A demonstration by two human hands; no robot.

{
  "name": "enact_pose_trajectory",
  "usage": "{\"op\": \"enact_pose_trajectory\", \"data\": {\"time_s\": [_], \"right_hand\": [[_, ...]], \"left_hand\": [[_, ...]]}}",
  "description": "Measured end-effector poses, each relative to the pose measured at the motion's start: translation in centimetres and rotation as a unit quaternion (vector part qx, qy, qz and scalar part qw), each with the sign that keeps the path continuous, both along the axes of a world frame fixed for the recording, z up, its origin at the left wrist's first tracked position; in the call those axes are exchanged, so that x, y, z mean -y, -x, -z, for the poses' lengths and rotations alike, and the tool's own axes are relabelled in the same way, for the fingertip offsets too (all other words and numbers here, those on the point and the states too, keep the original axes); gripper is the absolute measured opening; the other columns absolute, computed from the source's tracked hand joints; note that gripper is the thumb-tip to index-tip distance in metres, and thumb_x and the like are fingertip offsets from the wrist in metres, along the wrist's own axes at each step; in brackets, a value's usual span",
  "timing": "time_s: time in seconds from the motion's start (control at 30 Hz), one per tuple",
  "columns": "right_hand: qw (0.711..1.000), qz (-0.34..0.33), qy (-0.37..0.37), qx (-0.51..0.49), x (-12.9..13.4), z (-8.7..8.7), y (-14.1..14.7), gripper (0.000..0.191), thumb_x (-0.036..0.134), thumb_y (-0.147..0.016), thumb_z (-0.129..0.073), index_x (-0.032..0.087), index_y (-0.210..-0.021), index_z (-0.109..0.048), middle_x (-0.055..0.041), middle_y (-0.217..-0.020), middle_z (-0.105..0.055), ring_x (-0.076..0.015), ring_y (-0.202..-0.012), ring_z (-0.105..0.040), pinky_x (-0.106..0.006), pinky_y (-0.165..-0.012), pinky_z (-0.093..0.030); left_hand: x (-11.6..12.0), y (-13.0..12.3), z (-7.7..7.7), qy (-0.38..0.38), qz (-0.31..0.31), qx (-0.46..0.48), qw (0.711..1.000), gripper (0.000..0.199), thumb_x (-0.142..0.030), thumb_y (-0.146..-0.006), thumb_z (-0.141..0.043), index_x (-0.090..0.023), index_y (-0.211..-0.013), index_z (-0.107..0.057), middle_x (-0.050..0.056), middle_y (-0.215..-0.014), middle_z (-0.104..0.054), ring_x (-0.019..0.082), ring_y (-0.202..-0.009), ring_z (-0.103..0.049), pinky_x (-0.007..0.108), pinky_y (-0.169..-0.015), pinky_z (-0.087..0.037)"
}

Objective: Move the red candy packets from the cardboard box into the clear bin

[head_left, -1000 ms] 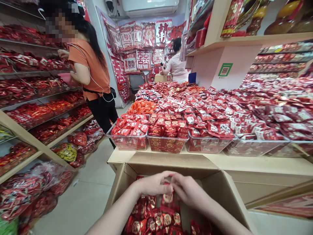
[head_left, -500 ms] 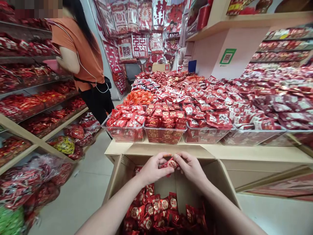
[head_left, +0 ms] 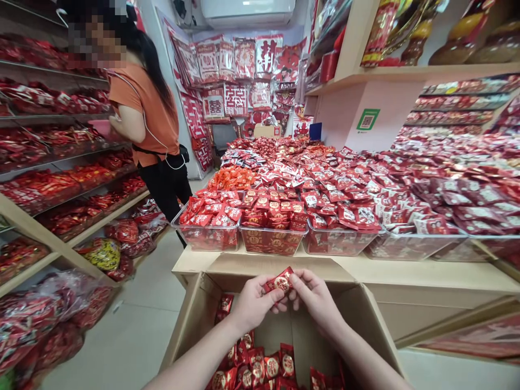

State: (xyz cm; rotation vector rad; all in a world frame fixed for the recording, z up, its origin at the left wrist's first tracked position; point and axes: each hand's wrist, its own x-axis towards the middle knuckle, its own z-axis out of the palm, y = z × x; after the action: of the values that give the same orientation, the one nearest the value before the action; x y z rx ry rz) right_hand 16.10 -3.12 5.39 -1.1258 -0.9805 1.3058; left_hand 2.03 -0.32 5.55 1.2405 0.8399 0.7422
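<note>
The landmark is the carton (head_left: 376, 319), which stands open in front of the counter (head_left: 406, 265). Above the carton, near its far edge, the left hand (head_left: 257, 300) pinches one end of a red packet (head_left: 281, 281) between thumb and fingers, and the right hand (head_left: 314, 295) grips the packet's other end. The packet is tilted, its end toward the right hand higher, its round gold print facing up. More packets (head_left: 258, 365) lie inside the carton, below the hands, mostly toward its left side and near end.

Beyond the carton, clear bins (head_left: 274, 240) full of red packets line the counter's near edge. Left of the carton, beyond the floor (head_left: 150, 303), are shelves (head_left: 91, 230) of red packets. A person (head_left: 148, 116) in an orange top stands beyond the carton to the left, beside the shelves, with a pink bowl (head_left: 101, 128).
</note>
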Motion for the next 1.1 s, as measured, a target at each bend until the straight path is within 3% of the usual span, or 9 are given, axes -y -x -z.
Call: {"op": "enact_pose_trajectory", "data": {"time_s": [0.1,0.23,0.43,0.63,0.77,0.93,1.1], "right_hand": [[1.0,-0.006,-0.013,0.025,0.0,0.2,-0.1,0.034,0.047,-0.066,-0.059,0.014,-0.071,-0.053,0.0028,-0.051,-0.05,-0.0076,-0.044,-0.044,-0.019,-0.039,-0.035],[0.997,-0.01,-0.007,0.07,-0.1,0.4,-0.6,0.032,0.045,-0.066,-0.059,0.014,-0.066,-0.056,0.0043,-0.045,-0.047,-0.0056,-0.039,-0.037,-0.018,-0.037,-0.029],[0.998,-0.034,0.006,0.049,0.0,-0.1,-0.8,0.033,0.047,-0.064,-0.061,0.014,-0.066,-0.059,0.0015,-0.051,-0.054,-0.0077,-0.044,-0.044,-0.019,-0.042,-0.034],[0.999,-0.022,0.023,0.043,-0.2,0.3,-0.7,0.036,0.049,-0.062,-0.061,0.014,-0.062,-0.056,0.0036,-0.045,-0.05,-0.0045,-0.035,-0.034,-0.018,-0.036,-0.026],[0.997,-0.014,0.01,0.078,-0.4,0.8,-0.7,0.035,0.048,-0.064,-0.059,0.014,-0.063,-0.054,0.0044,-0.042,-0.048,-0.0046,-0.034,-0.033,-0.017,-0.034,-0.024],[0.998,-0.004,0.014,0.059,-0.4,0.8,-0.7,0.035,0.048,-0.064,-0.06,0.014,-0.06,-0.052,0.0073,-0.039,-0.041,-0.0031,-0.032,-0.028,-0.017,-0.032,-0.02],[0.999,-0.012,0.008,0.045,-0.4,0.5,-0.6,0.035,0.048,-0.068,-0.056,0.013,-0.065,-0.053,0.0047,-0.041,-0.047,-0.0047,-0.036,-0.035,-0.017,-0.035,-0.027]], "left_hand": [[0.0,0.0,0.0,-0.009,-0.016,0.001,1.0,0.028,-0.033,-0.068,-0.062,-0.011,-0.084,-0.053,0.005,-0.07,-0.064,0.012,-0.057,-0.06,0.02,-0.049,-0.042],[0.0,0.2,-0.1,-0.009,0.021,-0.023,0.999,0.027,-0.033,-0.067,-0.063,-0.012,-0.082,-0.054,0.004,-0.073,-0.063,0.013,-0.06,-0.061,0.021,-0.05,-0.042],[0.1,0.6,-0.4,-0.024,0.035,-0.026,0.999,0.025,-0.032,-0.07,-0.059,-0.011,-0.082,-0.055,0.005,-0.074,-0.063,0.014,-0.063,-0.061,0.021,-0.052,-0.042],[-0.1,0.8,-0.8,-0.003,0.056,-0.03,0.998,0.024,-0.031,-0.07,-0.059,-0.011,-0.081,-0.054,0.004,-0.07,-0.062,0.014,-0.058,-0.061,0.02,-0.048,-0.04],[0.0,0.8,-0.8,-0.034,0.066,-0.056,0.996,0.028,-0.036,-0.074,-0.054,-0.012,-0.088,-0.055,0.006,-0.078,-0.062,0.014,-0.062,-0.061,0.02,-0.049,-0.04],[0.2,0.7,-0.4,-0.036,0.069,-0.043,0.996,0.031,-0.039,-0.076,-0.051,-0.011,-0.088,-0.055,0.005,-0.073,-0.062,0.014,-0.061,-0.061,0.02,-0.048,-0.04],[0.1,0.6,-0.4,-0.033,0.062,-0.021,0.997,0.031,-0.04,-0.078,-0.049,-0.012,-0.09,-0.055,0.005,-0.075,-0.061,0.014,-0.06,-0.061,0.019,-0.046,-0.039]]}}
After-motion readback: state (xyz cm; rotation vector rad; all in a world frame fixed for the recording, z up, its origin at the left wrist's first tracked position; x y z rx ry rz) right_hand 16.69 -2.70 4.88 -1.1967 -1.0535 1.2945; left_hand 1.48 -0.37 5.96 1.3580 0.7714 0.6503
